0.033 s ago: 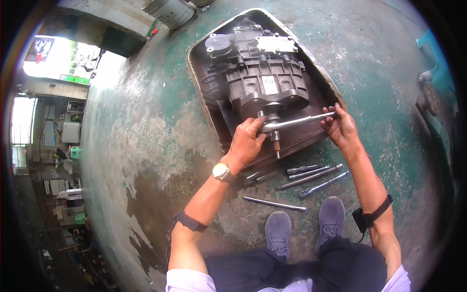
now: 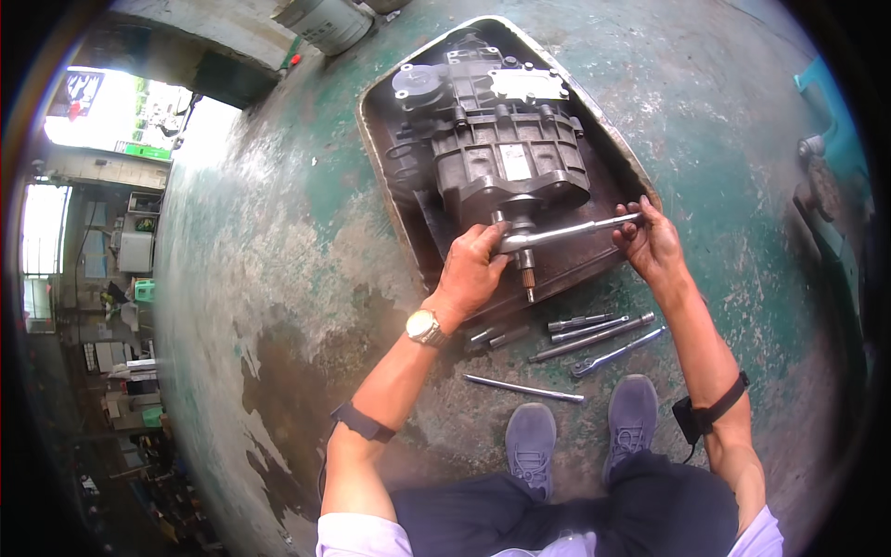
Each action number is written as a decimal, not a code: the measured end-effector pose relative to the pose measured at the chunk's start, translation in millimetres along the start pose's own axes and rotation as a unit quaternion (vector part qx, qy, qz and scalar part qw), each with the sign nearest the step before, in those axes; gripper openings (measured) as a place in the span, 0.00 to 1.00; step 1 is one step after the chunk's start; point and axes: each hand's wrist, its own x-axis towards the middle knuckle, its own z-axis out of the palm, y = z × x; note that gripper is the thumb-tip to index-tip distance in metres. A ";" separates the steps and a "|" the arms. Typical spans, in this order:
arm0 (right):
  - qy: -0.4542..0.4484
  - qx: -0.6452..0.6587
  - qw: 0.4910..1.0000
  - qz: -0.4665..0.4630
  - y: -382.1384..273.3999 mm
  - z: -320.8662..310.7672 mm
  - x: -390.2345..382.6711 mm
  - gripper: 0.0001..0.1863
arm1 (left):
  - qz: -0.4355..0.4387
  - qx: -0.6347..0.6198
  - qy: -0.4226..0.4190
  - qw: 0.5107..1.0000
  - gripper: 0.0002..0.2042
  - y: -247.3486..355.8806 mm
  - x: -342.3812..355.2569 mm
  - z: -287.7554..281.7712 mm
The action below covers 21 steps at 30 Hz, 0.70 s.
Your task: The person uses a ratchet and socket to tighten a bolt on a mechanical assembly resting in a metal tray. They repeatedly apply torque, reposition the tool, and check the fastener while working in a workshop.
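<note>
A dark metal gearbox (image 2: 510, 153) lies in a shallow metal tray (image 2: 374, 148), its splined shaft (image 2: 528, 277) pointing toward me. Across that shaft extends a chrome ratchet wrench (image 2: 568, 231). My left hand (image 2: 471, 269) is closed around the ratchet's head, and a short socket (image 2: 498, 217) stands out beyond the fingers. What the socket sits on is hidden. At the other end, the fingers of my right hand (image 2: 654, 243) are curled on the handle's tip, over the tray's right edge.
On the floor between the tray and my shoes (image 2: 531, 441) lie several sockets and extension bars (image 2: 594, 339), another ratchet (image 2: 619, 353) and a thin bar (image 2: 522, 387). A bucket (image 2: 325, 23) stands at the far left. Cluttered shelves (image 2: 121, 371) line the left side; blue equipment (image 2: 831, 121) stands right.
</note>
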 end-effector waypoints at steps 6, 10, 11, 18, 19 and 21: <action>-0.088 -0.083 0.983 -0.138 -14.0 49.9 -43.8 0.11 | -0.002 -0.012 0.006 1.000 0.21 -10.3 -4.1 6.6; -0.257 -0.253 0.897 -0.255 -11.5 115.2 -94.0 0.09 | 0.000 -0.034 0.024 0.999 0.20 -5.7 1.5 2.6; -0.282 -0.328 0.857 -0.280 -7.0 132.2 -102.1 0.08 | -0.034 -0.039 0.009 0.999 0.19 1.8 3.9 4.2; -0.358 -0.494 0.636 -0.472 28.1 204.2 -106.6 0.10 | -0.049 -0.020 0.151 0.987 0.20 61.6 16.4 16.0; -0.336 -0.495 0.636 -0.487 23.4 200.3 -105.8 0.10 | -0.055 -0.034 0.144 0.987 0.20 56.3 14.7 11.5; -0.281 -0.508 0.652 -0.488 10.6 181.2 -99.5 0.10 | -0.054 0.025 -0.029 0.998 0.23 34.3 10.7 -3.5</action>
